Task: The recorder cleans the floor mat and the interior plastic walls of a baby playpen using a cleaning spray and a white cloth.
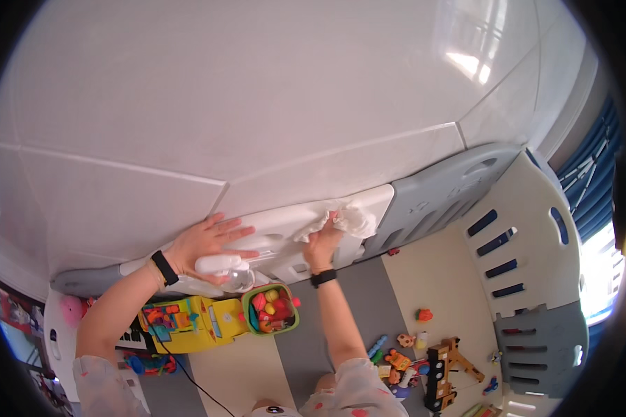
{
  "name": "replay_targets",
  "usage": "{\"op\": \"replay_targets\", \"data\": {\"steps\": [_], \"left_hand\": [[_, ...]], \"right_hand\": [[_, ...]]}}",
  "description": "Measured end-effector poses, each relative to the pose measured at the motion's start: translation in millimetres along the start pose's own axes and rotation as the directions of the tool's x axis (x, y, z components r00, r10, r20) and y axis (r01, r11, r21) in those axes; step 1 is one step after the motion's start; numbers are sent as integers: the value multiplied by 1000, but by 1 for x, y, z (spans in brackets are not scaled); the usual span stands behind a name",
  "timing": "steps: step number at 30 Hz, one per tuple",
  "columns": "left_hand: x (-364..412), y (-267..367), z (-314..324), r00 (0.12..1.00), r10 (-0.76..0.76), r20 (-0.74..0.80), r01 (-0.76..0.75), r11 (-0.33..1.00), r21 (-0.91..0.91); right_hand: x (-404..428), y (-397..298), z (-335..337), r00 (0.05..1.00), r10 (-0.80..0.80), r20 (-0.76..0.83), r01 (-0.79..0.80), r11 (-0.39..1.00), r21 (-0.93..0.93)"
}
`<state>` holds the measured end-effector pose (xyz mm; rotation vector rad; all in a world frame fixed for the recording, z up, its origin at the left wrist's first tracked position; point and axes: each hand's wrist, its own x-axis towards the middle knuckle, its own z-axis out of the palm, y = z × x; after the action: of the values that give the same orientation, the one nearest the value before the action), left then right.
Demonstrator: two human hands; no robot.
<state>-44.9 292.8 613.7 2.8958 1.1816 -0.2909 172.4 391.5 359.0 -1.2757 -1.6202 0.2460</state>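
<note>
My left hand [206,247] is at the white fence panel [261,224], fingers spread. A clear bottle with a white spray head [238,279] sits in the crook between its thumb and forefinger. My right hand [324,245] grips a crumpled white cloth [356,220] and presses it against the same panel near its upper right end. Part of that panel is covered by the cloth and both hands. Below my left hand stand a yellow toy vehicle [224,318] and a green basket [271,333] with toy fruit in it.
A tiled wall [292,94] rises behind the panel. Grey [433,193] and cream fence panels [532,234] run around the right side. Toys and a crane truck [441,375] lie on the striped mat [323,323]. A dark cable [188,372] crosses the lower left.
</note>
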Motion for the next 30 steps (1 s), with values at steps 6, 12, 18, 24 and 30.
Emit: {"op": "replay_targets", "data": {"steps": [6,12,18,24,30], "left_hand": [[5,-2,-5,997,62,42,-64,997,47],[3,-6,-3,996,33,80,-37,998,51],[7,-5,3,997,76,-8,-76,997,8],[0,-9,8,997,73,-12,-73,997,40],[7,-6,-2,998,60,11,-60,998,32]], "right_hand": [[71,30,-42,734,543,-408,-173,731,660],[17,-27,-12,960,210,-186,-152,947,283],[75,34,-61,837,472,-278,-255,784,566],[32,-23,-31,945,129,-300,-56,969,240],[84,36,-76,849,331,-411,-108,872,478]]}}
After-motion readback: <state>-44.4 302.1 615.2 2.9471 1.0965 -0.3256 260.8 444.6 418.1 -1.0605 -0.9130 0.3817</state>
